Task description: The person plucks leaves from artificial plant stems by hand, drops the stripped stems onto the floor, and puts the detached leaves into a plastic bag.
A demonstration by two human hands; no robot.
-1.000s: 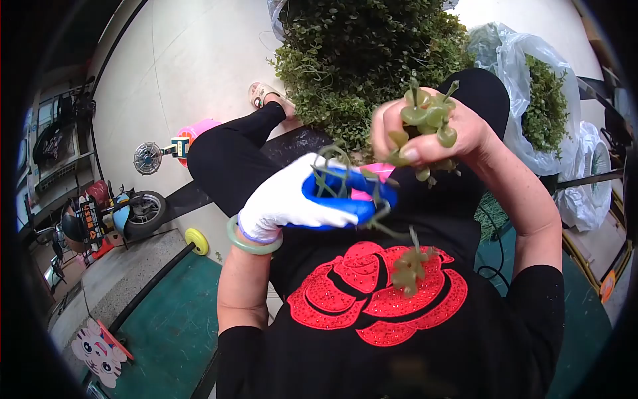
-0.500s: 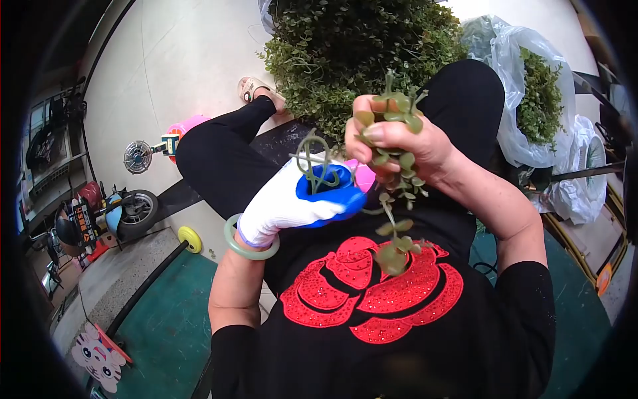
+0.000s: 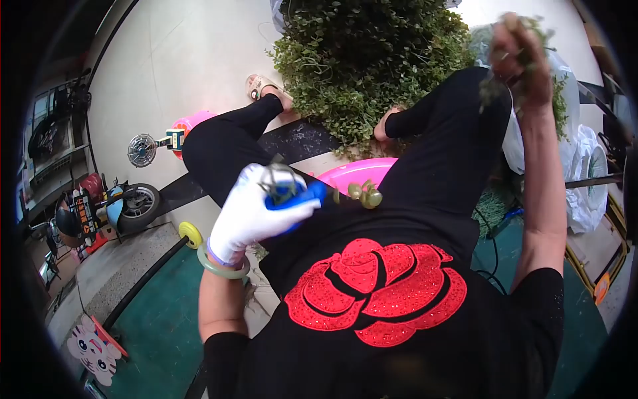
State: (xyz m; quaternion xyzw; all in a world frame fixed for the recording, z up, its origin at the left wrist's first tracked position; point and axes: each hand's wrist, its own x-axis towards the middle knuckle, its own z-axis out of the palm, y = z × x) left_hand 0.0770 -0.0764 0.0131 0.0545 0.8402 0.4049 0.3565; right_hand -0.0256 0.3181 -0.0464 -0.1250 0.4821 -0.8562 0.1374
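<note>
My left hand [image 3: 269, 203], in a white glove with blue palm and fingers, is closed around thin green stems [image 3: 282, 186]. A small sprig with round green leaves [image 3: 365, 194] sticks out to the right of it, over my lap. My right hand [image 3: 522, 63], bare and blurred by motion, is raised at the upper right, near the plastic bag, with leafy green sprigs [image 3: 493, 92] in its fingers. Between my legs lies part of a pink basin [image 3: 359, 171]. Beyond it rises a large heap of artificial leafy greenery [image 3: 365, 73].
A clear plastic bag [image 3: 563, 156] with greenery stands at the right, beside another white bag [image 3: 585, 206]. At the left are a small fan [image 3: 142, 151], a yellow disc on a black bar [image 3: 190, 235], a toy-like motorbike [image 3: 133, 206] and a cat-face board [image 3: 94, 350].
My right hand has moved up and right, away from my left hand, carrying sprigs. My left hand has shifted left and slightly down. More of the pink basin shows.
</note>
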